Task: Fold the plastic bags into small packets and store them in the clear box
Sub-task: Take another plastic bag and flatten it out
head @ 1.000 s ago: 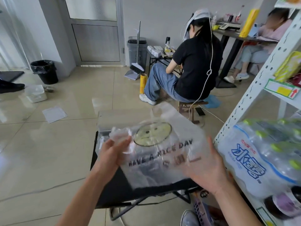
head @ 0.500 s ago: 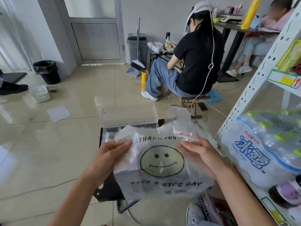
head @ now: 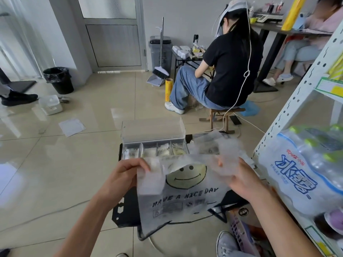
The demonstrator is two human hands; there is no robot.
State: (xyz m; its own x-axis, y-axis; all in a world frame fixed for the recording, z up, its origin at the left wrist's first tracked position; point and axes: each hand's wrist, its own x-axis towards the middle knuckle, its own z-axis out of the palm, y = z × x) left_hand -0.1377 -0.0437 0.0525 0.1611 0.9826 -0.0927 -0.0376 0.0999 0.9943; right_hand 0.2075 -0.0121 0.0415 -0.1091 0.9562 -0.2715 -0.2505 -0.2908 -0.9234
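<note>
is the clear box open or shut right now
Open: the box has its lid standing up at the back, and folded packets show in its compartments.

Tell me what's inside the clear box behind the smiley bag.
The clear box shows four compartments, each holding folded whitish packets. Its near part is hidden behind the held plastic bag.

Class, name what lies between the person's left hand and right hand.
In the head view, the plastic bag printed with a smiley face spans the gap between the left hand and the right hand. Each hand grips one upper side.
</note>
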